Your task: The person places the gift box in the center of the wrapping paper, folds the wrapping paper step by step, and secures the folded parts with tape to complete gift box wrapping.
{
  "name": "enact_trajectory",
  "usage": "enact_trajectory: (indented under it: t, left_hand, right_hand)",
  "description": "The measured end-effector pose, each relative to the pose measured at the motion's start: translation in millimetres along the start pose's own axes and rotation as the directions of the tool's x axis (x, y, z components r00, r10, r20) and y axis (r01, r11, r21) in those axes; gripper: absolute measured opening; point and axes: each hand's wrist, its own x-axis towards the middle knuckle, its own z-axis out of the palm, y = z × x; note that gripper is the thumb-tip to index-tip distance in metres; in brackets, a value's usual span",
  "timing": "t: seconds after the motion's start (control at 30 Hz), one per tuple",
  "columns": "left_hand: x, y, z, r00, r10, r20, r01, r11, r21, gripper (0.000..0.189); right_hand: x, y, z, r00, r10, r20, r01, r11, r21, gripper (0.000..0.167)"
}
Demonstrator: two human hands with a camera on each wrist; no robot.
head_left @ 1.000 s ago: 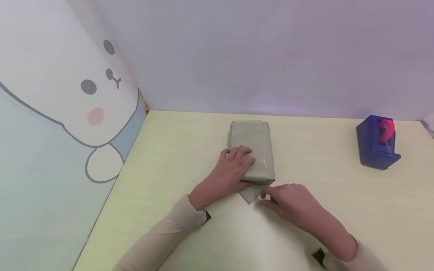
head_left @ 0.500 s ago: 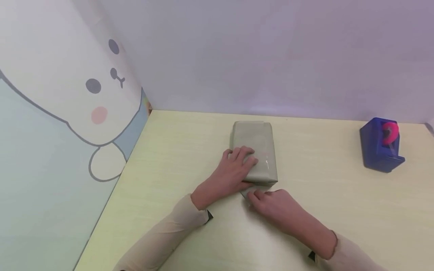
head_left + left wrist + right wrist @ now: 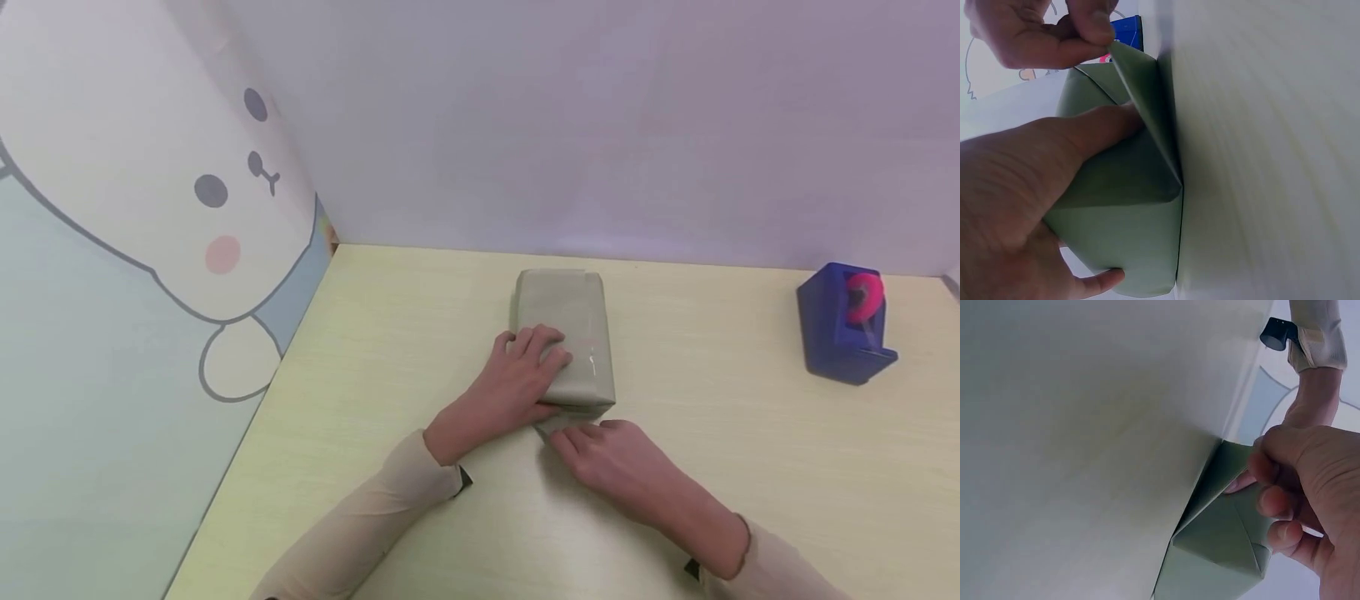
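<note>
A box-shaped package [image 3: 566, 304] wrapped in grey-green paper lies on the table. My left hand [image 3: 513, 383] holds it near its close end, fingers spread over the top. In the left wrist view, the left thumb [image 3: 1094, 128] presses the folded end behind a raised paper flap [image 3: 1141, 94]. My right hand [image 3: 622, 467] pinches the tip of that flap between thumb and fingers, in front of the package. The right wrist view shows the flap [image 3: 1225, 465] standing out from the folded end, close over the table.
A blue tape dispenser [image 3: 836, 329] with a pink core stands at the right on the pale wooden table [image 3: 420, 317]. Behind the table rises a plain wall [image 3: 480, 125]. A panel with a cartoon animal [image 3: 150, 208] borders the left side.
My right hand has moved left from beside the flap and now pinches its tip. The left hand keeps its hold on the package. The whole head view has shifted slightly.
</note>
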Motion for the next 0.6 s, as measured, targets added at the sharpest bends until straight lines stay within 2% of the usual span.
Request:
enact_trajectory:
  t: [0.07, 0.1, 0.2, 0.27, 0.43, 0.6]
  left_hand:
    - [-0.3, -0.1, 0.2, 1.0, 0.0, 0.002, 0.0, 1.0, 0.0, 0.069]
    - [-0.4, -0.1, 0.3, 1.0, 0.001, 0.002, -0.001, 1.0, 0.002, 0.069]
    - [-0.7, 0.1, 0.9, 1.0, 0.004, -0.003, -0.004, 1.0, 0.009, 0.068]
    - [-0.7, 0.3, 1.1, 1.0, 0.006, -0.011, -0.006, 1.0, 0.016, 0.068]
    - [-0.5, 0.8, 1.6, 1.0, 0.007, -0.018, -0.007, 0.999, 0.035, 0.07]
    - [-0.3, 0.7, 2.0, 1.0, 0.001, -0.002, -0.001, 1.0, 0.026, 0.07]
  right_hand:
    - [0.5, 3.1, 0.2, 0.999, -0.021, -0.03, 0.021, 1.0, -0.003, 0.011]
    - [0.9, 4.7, 0.4, 0.998, -0.031, -0.049, 0.031, 1.0, -0.005, 0.01]
    - [2.2, 8.9, 2.4, 0.993, -0.055, -0.1, 0.054, 0.998, -0.018, 0.032]
    - [3.3, 11.2, 3.7, 0.99, -0.055, -0.132, 0.053, 0.998, -0.024, 0.04]
    - [4.0, 14.9, 4.7, 0.984, -0.035, -0.177, 0.033, 0.999, -0.015, 0.047]
    - [3.8, 16.8, 4.5, 0.987, -0.032, -0.156, 0.033, 0.999, 0.001, 0.049]
